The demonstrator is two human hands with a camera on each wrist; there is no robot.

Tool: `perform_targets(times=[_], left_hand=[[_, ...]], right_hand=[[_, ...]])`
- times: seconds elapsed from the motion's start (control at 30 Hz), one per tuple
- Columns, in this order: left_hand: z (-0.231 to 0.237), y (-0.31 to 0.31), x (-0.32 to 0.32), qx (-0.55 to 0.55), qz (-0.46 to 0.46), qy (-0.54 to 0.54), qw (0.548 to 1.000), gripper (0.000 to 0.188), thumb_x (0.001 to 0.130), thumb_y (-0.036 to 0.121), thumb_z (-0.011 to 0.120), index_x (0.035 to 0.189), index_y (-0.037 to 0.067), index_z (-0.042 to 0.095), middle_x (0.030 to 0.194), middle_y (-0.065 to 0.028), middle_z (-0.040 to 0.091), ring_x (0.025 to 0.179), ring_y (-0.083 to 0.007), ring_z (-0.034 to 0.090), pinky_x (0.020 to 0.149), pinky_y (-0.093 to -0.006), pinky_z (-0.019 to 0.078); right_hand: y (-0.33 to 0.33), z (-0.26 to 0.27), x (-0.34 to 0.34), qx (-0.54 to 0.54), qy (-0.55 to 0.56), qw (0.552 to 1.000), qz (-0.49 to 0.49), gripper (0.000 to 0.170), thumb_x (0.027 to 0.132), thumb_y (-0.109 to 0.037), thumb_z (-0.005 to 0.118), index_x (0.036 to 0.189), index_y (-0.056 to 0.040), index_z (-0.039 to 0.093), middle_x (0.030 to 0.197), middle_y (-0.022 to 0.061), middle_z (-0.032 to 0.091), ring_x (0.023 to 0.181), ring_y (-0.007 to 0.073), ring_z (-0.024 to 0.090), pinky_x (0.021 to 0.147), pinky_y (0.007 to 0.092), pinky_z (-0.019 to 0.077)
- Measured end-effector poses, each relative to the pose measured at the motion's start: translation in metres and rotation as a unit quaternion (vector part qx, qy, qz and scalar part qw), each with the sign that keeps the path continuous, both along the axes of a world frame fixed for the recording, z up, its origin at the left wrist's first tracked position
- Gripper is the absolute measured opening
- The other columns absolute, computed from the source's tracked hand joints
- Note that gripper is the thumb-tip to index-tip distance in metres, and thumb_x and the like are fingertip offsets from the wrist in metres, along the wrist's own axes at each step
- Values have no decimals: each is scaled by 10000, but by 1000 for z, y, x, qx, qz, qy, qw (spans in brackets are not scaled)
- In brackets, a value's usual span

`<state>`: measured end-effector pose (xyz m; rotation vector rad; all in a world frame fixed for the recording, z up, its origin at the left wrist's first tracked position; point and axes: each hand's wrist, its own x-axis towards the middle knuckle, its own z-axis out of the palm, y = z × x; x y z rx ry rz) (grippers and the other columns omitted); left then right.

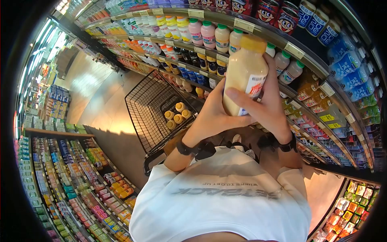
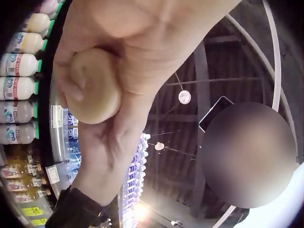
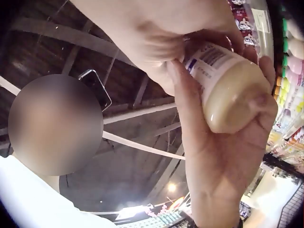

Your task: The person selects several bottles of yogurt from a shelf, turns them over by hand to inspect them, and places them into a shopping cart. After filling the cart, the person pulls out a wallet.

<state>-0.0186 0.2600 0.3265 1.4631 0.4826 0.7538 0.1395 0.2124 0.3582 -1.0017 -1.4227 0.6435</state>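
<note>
Both hands hold a large bottle [image 1: 238,76] of cream-coloured drink with a yellow cap, tilted in front of the shelves. Its white label carries a barcode and orange-red print. My left hand [image 1: 213,117] grips the lower part from the left, near the base. From the other side my right hand [image 1: 268,103] wraps the body, its thumb lying across the label. The bottle's base [image 2: 95,88] faces the left wrist camera, with fingers around it. In the right wrist view the bottle [image 3: 232,95] shows its base and barcode, and the palms cover much of the rest.
A black wire shopping cart [image 1: 141,105] stands at the left, with several yellow-capped bottles [image 1: 177,115] inside. Shelves of drinks [image 1: 209,34] curve past in front and to the right. Another stocked shelf [image 1: 76,177] is at lower left, beside the aisle floor [image 1: 105,92].
</note>
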Motion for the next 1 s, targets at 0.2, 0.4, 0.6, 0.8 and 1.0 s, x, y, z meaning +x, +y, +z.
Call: perform_targets(times=[0.2,0.4,0.6,0.8,1.0], left_hand=[[14,9,-22,-187,-231,-53,953,797,767,166,863,1446,-11,483,1290,-122,655,1088,-180,680,935,-347,571],[2,7,-6,11,-51,-19,998,730,756,159,858,1388,-1,530,1222,-82,676,1107,-153,639,963,-334,533],[1,12,-13,-67,-128,-68,987,685,740,162,878,1333,11,570,1124,-75,708,1015,-142,675,910,-325,553],[1,14,-12,-124,-277,-94,948,739,763,187,901,1395,15,558,1175,-92,693,1109,-174,671,980,-326,540],[6,7,1,14,-60,-36,997,777,765,159,910,1424,-1,532,1313,-104,642,1249,-181,601,1042,-350,501]], right_hand=[[-1,1,9,-121,246,914,297,959,888,-88,841,1618,-21,222,1415,156,561,1268,218,594,1076,382,493],[-1,1,-4,-29,75,993,84,957,834,-95,848,1577,15,256,1300,211,629,1223,297,656,1049,431,535],[3,-1,-2,-9,32,995,90,967,840,-162,848,1580,24,253,1322,238,614,1228,319,652,1053,444,525],[-3,12,5,-89,199,933,286,877,858,-121,844,1564,-7,337,1283,141,643,1180,224,639,1025,370,505],[11,-2,15,-59,153,965,204,846,859,-109,820,1554,3,352,1338,173,643,1258,255,626,1084,395,485]])
